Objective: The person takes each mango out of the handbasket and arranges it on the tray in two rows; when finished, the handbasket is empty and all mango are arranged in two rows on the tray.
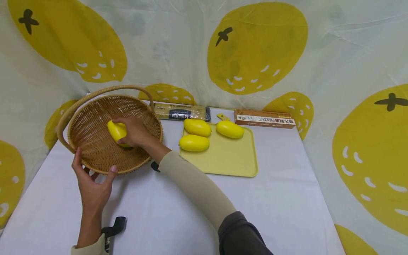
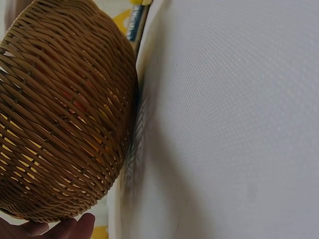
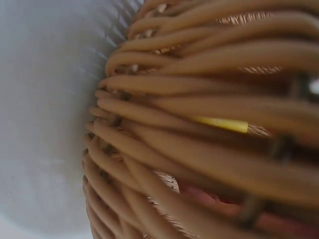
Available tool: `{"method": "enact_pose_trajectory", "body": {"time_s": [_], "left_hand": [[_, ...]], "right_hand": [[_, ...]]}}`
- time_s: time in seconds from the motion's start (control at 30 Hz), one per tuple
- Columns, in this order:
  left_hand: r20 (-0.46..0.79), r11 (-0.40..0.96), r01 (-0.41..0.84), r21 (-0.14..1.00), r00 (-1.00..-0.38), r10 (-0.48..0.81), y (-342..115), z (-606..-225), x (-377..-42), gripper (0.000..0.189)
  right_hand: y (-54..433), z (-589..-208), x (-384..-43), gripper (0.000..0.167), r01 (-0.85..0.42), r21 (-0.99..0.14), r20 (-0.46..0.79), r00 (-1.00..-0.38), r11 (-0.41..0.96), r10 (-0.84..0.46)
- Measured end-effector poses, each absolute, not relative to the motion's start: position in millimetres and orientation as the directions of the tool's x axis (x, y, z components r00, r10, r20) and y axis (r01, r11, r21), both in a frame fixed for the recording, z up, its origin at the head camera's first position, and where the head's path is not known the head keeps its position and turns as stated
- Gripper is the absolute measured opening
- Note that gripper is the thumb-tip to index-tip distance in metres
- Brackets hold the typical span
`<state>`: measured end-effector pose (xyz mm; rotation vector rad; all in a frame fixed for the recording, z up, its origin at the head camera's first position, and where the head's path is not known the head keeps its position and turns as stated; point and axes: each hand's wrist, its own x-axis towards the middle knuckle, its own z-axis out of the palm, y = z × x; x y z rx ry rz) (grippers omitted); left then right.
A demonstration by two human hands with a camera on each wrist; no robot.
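A brown wicker basket point(image 1: 95, 138) with an arched handle stands at the left of the table, its opening facing me. My left hand point(image 1: 95, 187) holds its near rim, with the thumb and fingers spread along the edge; in the left wrist view, fingertips point(image 2: 82, 226) show against the woven side point(image 2: 65, 114). Inside the basket, my right hand point(image 1: 135, 132) grips a yellow mango point(image 1: 117, 131). Through gaps in the weave point(image 3: 209, 104), the right wrist view catches a bit of yellow. Three more yellow mangoes point(image 1: 194, 142) lie on a pale yellow tray point(image 1: 229, 163).
Behind the basket and tray lies a spaghetti packet point(image 1: 181, 112). A long brown pasta box point(image 1: 264, 118) sits at the back right, near a small yellow piece point(image 1: 222, 116). A white cloth covers the table point(image 1: 280, 198). Fruit-printed curtains point(image 1: 178, 42) hang around it.
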<state>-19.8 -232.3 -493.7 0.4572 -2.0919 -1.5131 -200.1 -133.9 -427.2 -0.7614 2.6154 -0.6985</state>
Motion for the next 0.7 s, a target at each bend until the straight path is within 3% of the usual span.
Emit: {"method": "enact_pose_trajectory", "body": {"time_s": [0.7], "left_hand": [[0.221,0.324,0.039,0.945,-0.807,-0.547,-233.2,-495.8,-20.4,0.109]], "right_hand": [[-147.8,-434.4,-204.9,0.084,-0.362,-0.520,-0.240,-0.807,0.774,-0.539]]}}
